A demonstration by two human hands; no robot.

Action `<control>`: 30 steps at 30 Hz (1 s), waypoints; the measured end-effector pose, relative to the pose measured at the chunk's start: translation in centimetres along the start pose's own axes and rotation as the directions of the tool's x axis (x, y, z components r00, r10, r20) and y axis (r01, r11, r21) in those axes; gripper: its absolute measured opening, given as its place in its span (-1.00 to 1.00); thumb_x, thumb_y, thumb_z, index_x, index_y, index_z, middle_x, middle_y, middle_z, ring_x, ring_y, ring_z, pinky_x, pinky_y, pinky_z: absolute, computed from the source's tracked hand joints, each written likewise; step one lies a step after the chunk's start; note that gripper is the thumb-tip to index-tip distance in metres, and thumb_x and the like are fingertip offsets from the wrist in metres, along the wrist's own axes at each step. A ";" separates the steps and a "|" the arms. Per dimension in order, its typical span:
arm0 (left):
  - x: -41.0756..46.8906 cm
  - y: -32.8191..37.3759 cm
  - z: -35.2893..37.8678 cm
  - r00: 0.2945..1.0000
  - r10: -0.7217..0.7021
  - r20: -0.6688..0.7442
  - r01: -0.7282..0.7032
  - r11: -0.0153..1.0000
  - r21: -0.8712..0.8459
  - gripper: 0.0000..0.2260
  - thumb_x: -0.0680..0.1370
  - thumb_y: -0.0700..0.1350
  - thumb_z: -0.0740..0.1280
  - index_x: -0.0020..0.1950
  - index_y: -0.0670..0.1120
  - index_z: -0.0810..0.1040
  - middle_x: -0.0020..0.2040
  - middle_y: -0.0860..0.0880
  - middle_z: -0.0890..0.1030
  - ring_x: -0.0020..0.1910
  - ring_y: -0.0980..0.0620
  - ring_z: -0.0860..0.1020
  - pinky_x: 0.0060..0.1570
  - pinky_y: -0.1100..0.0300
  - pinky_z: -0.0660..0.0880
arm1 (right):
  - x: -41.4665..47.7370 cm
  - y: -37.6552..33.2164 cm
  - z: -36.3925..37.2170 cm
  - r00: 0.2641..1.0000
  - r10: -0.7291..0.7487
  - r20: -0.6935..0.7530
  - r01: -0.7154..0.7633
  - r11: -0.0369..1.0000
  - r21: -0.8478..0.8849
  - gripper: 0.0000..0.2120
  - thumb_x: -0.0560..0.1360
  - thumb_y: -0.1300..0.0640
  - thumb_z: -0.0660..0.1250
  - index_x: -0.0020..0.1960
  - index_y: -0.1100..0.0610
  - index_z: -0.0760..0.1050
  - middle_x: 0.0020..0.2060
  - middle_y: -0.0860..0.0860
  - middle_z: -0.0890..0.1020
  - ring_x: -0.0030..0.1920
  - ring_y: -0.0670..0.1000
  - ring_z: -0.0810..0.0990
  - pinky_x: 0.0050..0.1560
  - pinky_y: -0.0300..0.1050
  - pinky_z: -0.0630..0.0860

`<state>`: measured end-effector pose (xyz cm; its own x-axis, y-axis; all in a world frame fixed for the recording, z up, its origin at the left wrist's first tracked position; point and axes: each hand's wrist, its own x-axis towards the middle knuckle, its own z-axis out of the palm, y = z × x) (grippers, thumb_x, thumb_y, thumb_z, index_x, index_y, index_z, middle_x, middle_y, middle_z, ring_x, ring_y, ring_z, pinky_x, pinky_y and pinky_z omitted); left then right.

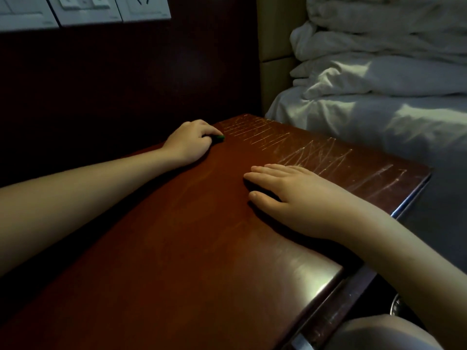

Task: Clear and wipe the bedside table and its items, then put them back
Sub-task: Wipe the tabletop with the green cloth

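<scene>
Dim room, low light. Tabletop (177, 248) is dark red wood. The left hand (188, 142) sits on the wall-side edge near the corner toward the bed, close against the dark wall panel (101, 72). Its fingers are curled down round a small green thing (219, 138). Only the tip of this shows past the fingertips, so I cannot tell whether it is a wad of cloth or one of the table's items. The right hand (290, 195) lies flat mid-tabletop, palm down, fingers straight and together, gripping nothing. Pale scratches (303, 150) run in a strip along the edge beside the white bedding (379, 97). A switch plate (83, 8) is on the wall above. This reads as the wiping stage, or else lifting a last small item from that corner. To do it well: use the flat hand as a brace and work out of the corner in overlapping passes. Go slowly over the scratched strip, where dirt would likely lodge, and finish at the metal-trimmed front edge.
</scene>
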<state>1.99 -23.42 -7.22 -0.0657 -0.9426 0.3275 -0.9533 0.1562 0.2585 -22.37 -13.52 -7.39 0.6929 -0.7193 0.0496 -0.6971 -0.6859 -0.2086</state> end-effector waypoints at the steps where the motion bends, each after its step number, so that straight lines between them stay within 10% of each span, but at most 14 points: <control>1: 0.9 -0.4 0.2 0.999 -0.052 -0.009 0.052 0.998 0.027 -0.66 0.56 -0.20 0.13 0.22 0.05 0.57 0.30 -0.01 0.47 0.26 -0.02 0.42 0.16 0.12 0.39 | 0.0 0.0 0.0 1.000 0.001 -0.002 -0.001 1.000 -0.002 -0.49 0.60 -0.17 -0.06 0.52 -0.11 0.00 0.51 -0.16 0.03 0.50 -0.14 -0.06 0.45 -0.17 -0.14; 9: 6.1 -1.7 1.2 0.967 -0.254 -0.007 0.254 0.966 0.051 -0.58 0.48 -0.19 0.10 0.22 0.14 0.54 0.24 -0.09 0.53 0.10 -0.14 0.53 -0.02 -0.04 0.56 | 0.0 -0.1 0.1 1.000 0.001 -0.007 -0.001 1.000 -0.006 -0.49 0.61 -0.16 -0.07 0.52 -0.10 -0.01 0.52 -0.15 0.03 0.50 -0.12 -0.06 0.44 -0.17 -0.14; 30: 8.4 -2.5 2.1 0.994 -0.107 0.021 0.106 0.994 0.023 -0.62 0.55 -0.23 0.11 0.25 0.06 0.56 0.36 -0.01 0.42 0.38 -0.07 0.30 0.34 -0.04 0.30 | -0.1 0.2 0.1 1.000 -0.010 -0.003 0.010 1.000 0.024 -0.50 0.61 -0.16 -0.05 0.52 -0.09 0.01 0.52 -0.14 0.04 0.50 -0.12 -0.07 0.46 -0.12 -0.16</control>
<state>3.20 -32.41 -7.04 0.0300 -0.9599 0.2787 -0.9616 0.0484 0.2703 -22.54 -13.56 -7.52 0.6996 -0.7125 0.0547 -0.6853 -0.6906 -0.2311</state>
